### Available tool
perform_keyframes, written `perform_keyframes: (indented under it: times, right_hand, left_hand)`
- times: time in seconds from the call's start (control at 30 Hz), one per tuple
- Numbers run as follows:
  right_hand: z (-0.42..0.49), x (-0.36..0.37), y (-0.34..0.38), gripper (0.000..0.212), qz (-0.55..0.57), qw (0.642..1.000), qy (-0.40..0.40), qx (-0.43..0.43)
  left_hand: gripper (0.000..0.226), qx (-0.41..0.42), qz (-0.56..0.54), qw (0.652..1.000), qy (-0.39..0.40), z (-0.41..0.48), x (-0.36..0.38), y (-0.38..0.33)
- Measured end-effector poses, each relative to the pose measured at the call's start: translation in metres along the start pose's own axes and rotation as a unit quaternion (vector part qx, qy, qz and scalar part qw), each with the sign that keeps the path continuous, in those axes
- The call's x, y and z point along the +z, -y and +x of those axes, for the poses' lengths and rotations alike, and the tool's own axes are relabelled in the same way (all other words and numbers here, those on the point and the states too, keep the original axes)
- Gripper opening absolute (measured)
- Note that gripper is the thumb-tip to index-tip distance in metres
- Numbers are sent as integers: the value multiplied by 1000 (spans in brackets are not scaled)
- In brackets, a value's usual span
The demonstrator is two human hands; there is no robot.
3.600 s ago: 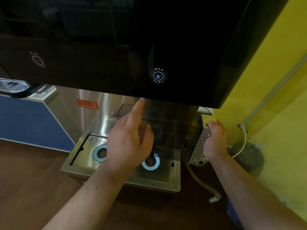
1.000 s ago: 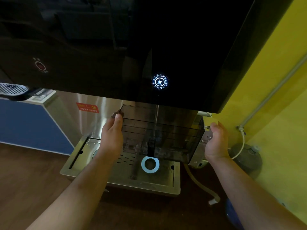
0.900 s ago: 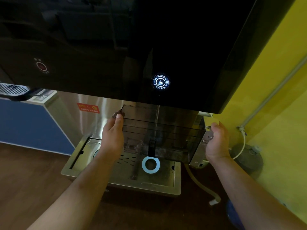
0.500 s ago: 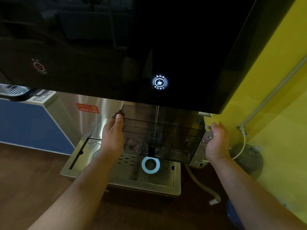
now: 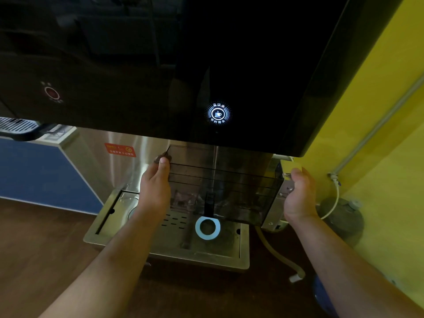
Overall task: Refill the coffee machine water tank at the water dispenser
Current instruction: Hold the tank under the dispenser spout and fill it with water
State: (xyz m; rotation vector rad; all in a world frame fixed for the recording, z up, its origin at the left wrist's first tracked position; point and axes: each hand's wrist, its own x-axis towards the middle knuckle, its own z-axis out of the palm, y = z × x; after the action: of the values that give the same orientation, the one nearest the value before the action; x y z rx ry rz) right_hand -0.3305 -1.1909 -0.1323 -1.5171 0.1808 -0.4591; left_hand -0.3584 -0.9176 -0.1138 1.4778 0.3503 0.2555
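Observation:
A clear, dark-tinted water tank [image 5: 238,187] hangs under the black front panel of the water dispenser [image 5: 183,65], above the steel drip tray [image 5: 169,251]. My left hand [image 5: 156,187] grips its left end, thumb up on the rim. At the tank's right end, my right hand [image 5: 298,196] holds on by a metal bracket. A thin stream of water [image 5: 214,171] falls into the tank, and water shows in its bottom. On the panel a round cup button [image 5: 217,114] glows white-blue.
A dim red button [image 5: 52,92] sits on the panel's left. A blue-white ring [image 5: 207,227] marks the tray under the tank. A yellow wall [image 5: 378,145] with a grey pipe is close on the right. A hose [image 5: 280,258] runs down to the wooden floor.
3.6 s ago my left index finger was raised toward the cup button; now that hand grips the tank's left end. The button glows brighter. Over the last second nothing has visibly moved.

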Motion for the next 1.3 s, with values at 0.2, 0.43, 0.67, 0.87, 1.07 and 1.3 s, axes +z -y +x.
perform_keyframes:
  times: [0.2, 0.43, 0.67, 0.87, 1.07, 1.3]
  right_hand:
    - [-2, 2, 3, 32, 18, 1000, 18, 2]
    - [-4, 2, 3, 33, 19, 1000, 19, 8]
    - [-2, 1, 3, 33, 16, 1000, 14, 3]
    - [2, -1, 1, 25, 24, 1000, 16, 10]
    - [3, -2, 3, 29, 20, 1000, 20, 1]
    - [6, -4, 1, 29, 6, 1000, 17, 11]
  left_hand:
    - [30, 2, 1, 1000, -2, -3, -1, -3]
    - [27, 2, 11, 1000, -2, -2, -3, 0]
    - [29, 0, 2, 1000, -5, -2, -2, -2]
    - [32, 7, -1, 1000, 8, 1, 0, 0]
    - [32, 8, 1, 1000, 21, 4, 3, 1]
    - [32, 9, 0, 1000, 26, 8, 5, 4]
